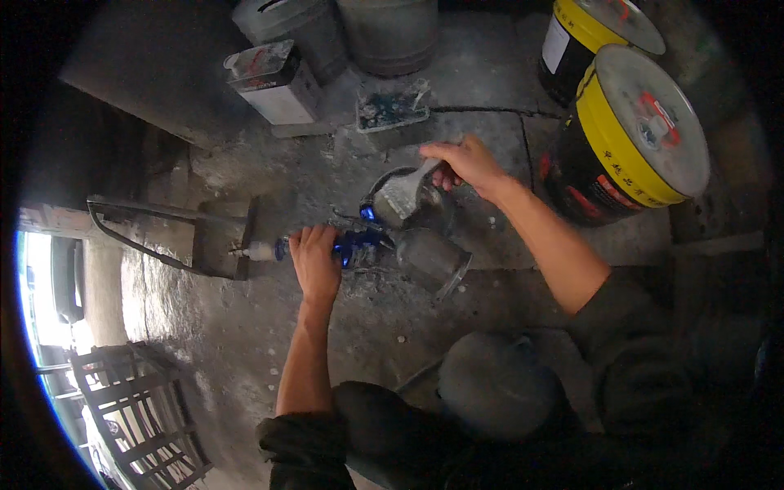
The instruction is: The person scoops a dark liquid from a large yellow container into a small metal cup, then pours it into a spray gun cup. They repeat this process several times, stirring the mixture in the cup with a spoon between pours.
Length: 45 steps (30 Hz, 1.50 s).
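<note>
Hand positions: the left hand (314, 260) is closed in a full grip around a blue-handled tool (347, 245), whose pale tip (257, 251) projects to the left past the knuckles. The right hand (467, 163) is closed on the handle of a wide flat brush (404, 194), coated in grey paste, with the blade angled down and to the left. The brush blade lies over the mouth of a small dark bucket (408, 200) standing on the concrete floor (269, 327). A second grey container (431, 260) lies tipped on its side just beside the blue-handled tool, its open end facing lower right.

Surroundings: two large yellow-and-black pails with grey lids (633, 135) stand to the right of the right forearm. A rectangular white can (273, 82) and a paste-smeared block (392, 110) rest farther out, with two grey drums (343, 28) beyond them. A dark metal bracket (155, 233) sits to the left, near the tool tip.
</note>
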Tool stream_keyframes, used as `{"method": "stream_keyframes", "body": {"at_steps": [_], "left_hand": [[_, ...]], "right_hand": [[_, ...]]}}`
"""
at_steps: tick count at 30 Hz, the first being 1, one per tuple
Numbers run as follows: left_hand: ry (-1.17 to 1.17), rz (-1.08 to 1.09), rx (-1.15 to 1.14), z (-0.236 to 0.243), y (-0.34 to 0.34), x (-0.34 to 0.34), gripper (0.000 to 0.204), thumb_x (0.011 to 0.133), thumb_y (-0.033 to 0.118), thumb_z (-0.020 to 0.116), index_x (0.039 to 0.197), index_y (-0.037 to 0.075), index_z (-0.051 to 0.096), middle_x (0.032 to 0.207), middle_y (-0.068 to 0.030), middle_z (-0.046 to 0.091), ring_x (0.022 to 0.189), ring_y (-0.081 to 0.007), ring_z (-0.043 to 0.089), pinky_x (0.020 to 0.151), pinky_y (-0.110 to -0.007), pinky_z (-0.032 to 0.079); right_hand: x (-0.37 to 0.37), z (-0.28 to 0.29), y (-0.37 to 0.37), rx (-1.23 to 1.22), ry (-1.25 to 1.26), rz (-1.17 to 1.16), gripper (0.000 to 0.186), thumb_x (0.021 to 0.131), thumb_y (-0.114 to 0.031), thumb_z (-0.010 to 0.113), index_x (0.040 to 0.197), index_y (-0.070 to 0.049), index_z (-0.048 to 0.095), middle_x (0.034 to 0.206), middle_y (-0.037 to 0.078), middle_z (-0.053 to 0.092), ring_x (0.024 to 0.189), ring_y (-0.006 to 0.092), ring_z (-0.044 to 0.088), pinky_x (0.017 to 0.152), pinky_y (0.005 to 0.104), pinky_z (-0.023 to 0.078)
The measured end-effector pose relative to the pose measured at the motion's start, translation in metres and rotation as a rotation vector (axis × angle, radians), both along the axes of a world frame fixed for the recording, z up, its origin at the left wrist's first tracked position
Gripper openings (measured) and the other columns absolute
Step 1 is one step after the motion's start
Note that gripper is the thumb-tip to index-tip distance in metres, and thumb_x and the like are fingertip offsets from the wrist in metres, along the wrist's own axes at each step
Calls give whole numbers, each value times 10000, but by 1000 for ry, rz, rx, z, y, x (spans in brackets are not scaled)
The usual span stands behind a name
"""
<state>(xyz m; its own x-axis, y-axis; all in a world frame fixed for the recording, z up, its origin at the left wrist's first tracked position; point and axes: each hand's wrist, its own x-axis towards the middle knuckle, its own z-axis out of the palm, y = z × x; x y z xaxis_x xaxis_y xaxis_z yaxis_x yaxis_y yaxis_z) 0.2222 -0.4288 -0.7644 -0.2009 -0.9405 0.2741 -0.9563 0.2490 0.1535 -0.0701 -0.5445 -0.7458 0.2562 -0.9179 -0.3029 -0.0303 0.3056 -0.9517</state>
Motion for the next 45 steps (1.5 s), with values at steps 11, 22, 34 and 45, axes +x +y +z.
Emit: {"method": "stream_keyframes", "body": {"at_steps": [11,22,34,45], "left_hand": [[36,14,-42,7,-13,-14,341,609,-85,617,901,91,631,888,-72,607,954,-295,559,959,-436,379],[155,73,-39,-4,-14,-8,679,592,-114,620,1217,138,543,1191,-116,529,1072,-373,511,933,-444,412],[181,-4,-71,1,-18,-32,716,618,-138,605,1268,146,512,1175,-122,537,1072,-373,520,928,-455,418],[100,2,-36,6,-13,-14,710,622,-117,610,1269,164,527,1165,-112,535,1071,-361,527,928,-451,428]], "right_hand": [[22,14,15,-45,-58,-188,280,840,-229,697,805,46,660,595,114,622,450,163,590,392,287,429],[-17,-87,11,-468,495,128,368,867,-351,706,843,15,679,697,94,668,608,165,631,552,353,480],[34,17,35,-245,-12,89,260,870,-235,677,756,-4,645,622,37,607,509,89,560,450,266,406],[21,-8,5,-443,321,57,402,799,-372,650,630,-7,644,556,131,614,553,280,626,593,429,479]]}}
